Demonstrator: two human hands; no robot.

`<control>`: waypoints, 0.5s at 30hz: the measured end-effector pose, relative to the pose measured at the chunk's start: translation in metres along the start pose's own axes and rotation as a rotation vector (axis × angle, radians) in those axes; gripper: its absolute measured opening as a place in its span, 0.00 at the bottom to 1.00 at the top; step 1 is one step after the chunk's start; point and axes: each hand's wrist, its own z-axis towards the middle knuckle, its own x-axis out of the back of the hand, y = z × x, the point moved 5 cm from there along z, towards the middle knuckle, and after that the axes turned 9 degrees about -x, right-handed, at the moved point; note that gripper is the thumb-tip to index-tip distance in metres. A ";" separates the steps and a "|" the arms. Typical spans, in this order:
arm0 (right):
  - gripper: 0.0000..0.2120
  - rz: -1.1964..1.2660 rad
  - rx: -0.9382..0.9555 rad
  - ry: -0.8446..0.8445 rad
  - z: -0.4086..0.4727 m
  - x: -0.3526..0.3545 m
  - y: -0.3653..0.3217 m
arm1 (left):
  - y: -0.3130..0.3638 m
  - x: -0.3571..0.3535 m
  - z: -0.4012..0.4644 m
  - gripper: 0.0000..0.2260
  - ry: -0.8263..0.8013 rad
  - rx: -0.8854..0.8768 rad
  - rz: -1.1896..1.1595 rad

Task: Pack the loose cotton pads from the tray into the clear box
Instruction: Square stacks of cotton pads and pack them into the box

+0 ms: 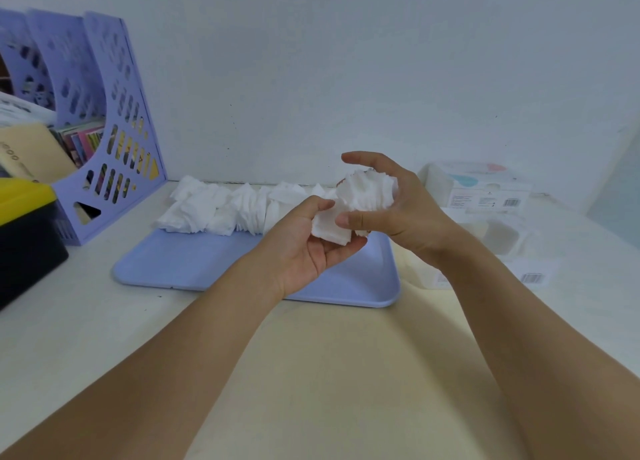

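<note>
A row of loose white cotton pads (221,206) lies along the far edge of the light blue tray (194,262). Above the tray's right part, my right hand (398,213) grips a thick bunch of pads (370,191), fingers curled over it. My left hand (304,248) holds a small flat stack of pads (329,227) between thumb and fingers, touching the bunch from below. The clear box (502,234) stands on the table to the right of the tray, partly hidden by my right wrist.
A purple file rack (114,120) with papers stands at the back left. A black and yellow case (24,227) sits at the left edge. A white packaged box (481,186) is at the back right, near the wall.
</note>
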 end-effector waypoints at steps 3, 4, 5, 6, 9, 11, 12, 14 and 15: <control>0.38 -0.155 0.065 0.074 -0.001 0.002 -0.005 | 0.002 0.002 0.003 0.14 0.068 -0.097 0.125; 0.39 -0.197 0.083 0.082 -0.001 0.001 -0.006 | 0.003 0.001 0.004 0.13 0.070 -0.129 0.167; 0.39 -0.227 0.094 0.077 -0.001 -0.001 -0.007 | 0.004 -0.001 0.004 0.13 0.064 -0.157 0.196; 0.40 -0.251 0.103 0.064 -0.002 -0.004 -0.007 | 0.004 -0.003 0.004 0.13 0.049 -0.175 0.212; 0.42 -0.297 0.122 0.034 -0.001 -0.012 -0.007 | 0.001 -0.008 0.002 0.15 0.011 -0.165 0.179; 0.43 -0.298 0.125 0.025 -0.001 -0.013 -0.006 | 0.000 -0.012 0.001 0.22 -0.044 -0.106 0.098; 0.43 -0.294 0.126 0.023 -0.001 -0.012 -0.006 | 0.000 -0.013 0.001 0.26 -0.071 -0.084 0.069; 0.44 -0.280 0.136 0.021 -0.001 -0.011 -0.007 | 0.001 -0.013 0.001 0.28 -0.098 -0.074 0.052; 0.44 -0.280 0.142 0.022 -0.002 -0.011 -0.009 | 0.002 -0.013 0.001 0.27 -0.108 -0.076 0.055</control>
